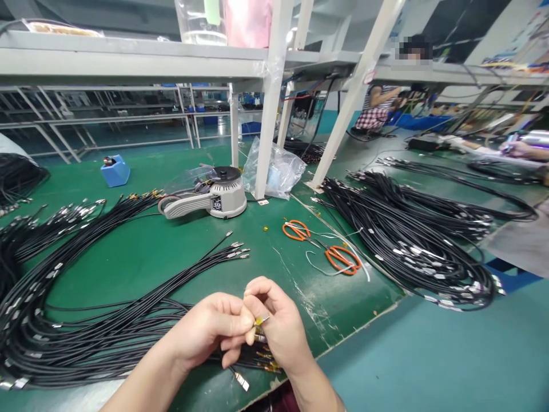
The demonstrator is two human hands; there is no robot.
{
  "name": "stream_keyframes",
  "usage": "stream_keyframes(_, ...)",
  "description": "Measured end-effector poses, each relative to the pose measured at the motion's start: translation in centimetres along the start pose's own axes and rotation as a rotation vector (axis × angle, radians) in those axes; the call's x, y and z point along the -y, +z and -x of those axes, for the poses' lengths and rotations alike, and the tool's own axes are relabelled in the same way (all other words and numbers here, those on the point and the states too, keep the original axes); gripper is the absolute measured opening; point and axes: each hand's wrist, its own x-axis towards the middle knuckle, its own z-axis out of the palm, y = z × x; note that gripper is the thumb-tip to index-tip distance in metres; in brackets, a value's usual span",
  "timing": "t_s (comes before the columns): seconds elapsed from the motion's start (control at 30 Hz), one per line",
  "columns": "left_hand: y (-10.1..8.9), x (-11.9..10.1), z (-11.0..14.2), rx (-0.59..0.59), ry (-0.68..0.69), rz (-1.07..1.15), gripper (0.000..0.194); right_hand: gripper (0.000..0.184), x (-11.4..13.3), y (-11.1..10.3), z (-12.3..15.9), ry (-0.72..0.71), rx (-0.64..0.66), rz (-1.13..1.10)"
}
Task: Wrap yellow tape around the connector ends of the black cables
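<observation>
My left hand (214, 326) is closed in a pinch on the end of a thin black cable, most of it hidden by the fingers. A bit of yellow tape (259, 321) and a small metal tip show at that end. My right hand (277, 317) meets it from the right, thumb and fingers curled around the same cable end. Below both hands lie several cable ends with yellow tape (268, 360), and a silver connector (242, 381) pokes out under the left hand. A bundle of black cables (128, 337) stretches left across the green table (184, 229).
Behind the hands stand a round tape dispenser (227, 194), a blue tape holder (115, 170) and a clear plastic bag (278, 169). Two orange-handled scissors (343, 259) lie right, before another cable pile (412, 240). White posts (270, 103) carry a shelf (128, 63). Other people sit beyond.
</observation>
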Motion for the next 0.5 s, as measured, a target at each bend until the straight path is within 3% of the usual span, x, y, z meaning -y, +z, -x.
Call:
stream_keyframes(0.1, -0.1, -0.1, -0.1, -0.023, 0.028, -0.013, 0.035, 0.014, 0.0, -0.7, -0.4, 0.043, -0.031, -0.031)
stream_keyframes(0.17, 0.1, -0.5, 0.1, -0.135, 0.094, -0.125, 0.034, 0.018, 0.2, -1.4, -0.4, 0.057, -0.076, -0.025)
stream_keyframes(0.27, 0.6, -0.7, 0.5, -0.401, 0.291, -0.520, 0.026, 0.016, 0.8, -2.7, 0.1, 0.037, -0.049, 0.004)
stream_keyframes(0.33, 1.1, -0.4, 0.8, -0.494, 0.482, -0.825, 0.019, 0.012, 1.2, -3.4, 0.6, 0.001, 0.025, 0.039)
stream_keyframes(0.43, 1.4, 0.4, 1.1, -0.420, 0.746, -1.139, 0.013, 0.016, 1.6, -4.2, 1.4, -0.086, 0.111, 0.133)
stream_keyframes(0.5, 1.4, 0.7, 1.2, -0.347, 0.847, -1.256, 0.015, 0.022, 1.7, -4.5, 1.6, -0.144, 0.148, 0.208)
